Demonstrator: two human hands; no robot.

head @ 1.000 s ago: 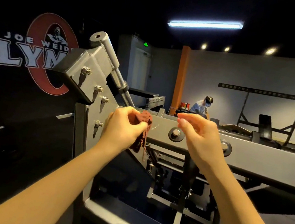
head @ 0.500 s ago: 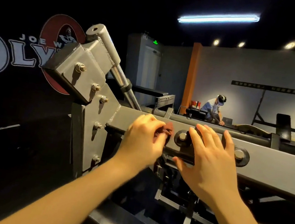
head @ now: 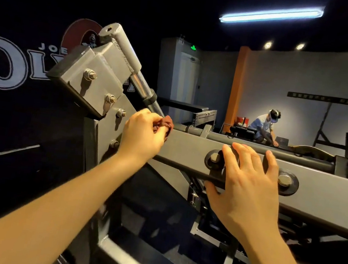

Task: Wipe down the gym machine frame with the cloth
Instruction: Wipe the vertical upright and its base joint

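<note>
A grey steel gym machine frame fills the middle of the head view, with a long square beam [head: 187, 154] running to the right and a bolted bracket block [head: 90, 82] at the upper left. My left hand [head: 143, 136] grips a bunched reddish-brown cloth [head: 166, 123] and holds it against the top edge of the beam, close to the bracket. My right hand [head: 244, 182] lies flat on the beam's front face between two large bolts, fingers spread and thumb under the lower edge.
A chrome rod [head: 143, 91] slants up from the beam behind the cloth. A round grey bar [head: 256, 146] runs along behind the beam. A person [head: 264, 129] crouches over equipment at the back wall. Black frame members [head: 150, 260] cross below my arms.
My left hand has slid the cloth left and up along the beam toward the bracket. My right hand has stayed flat on the beam beside the bolt.
</note>
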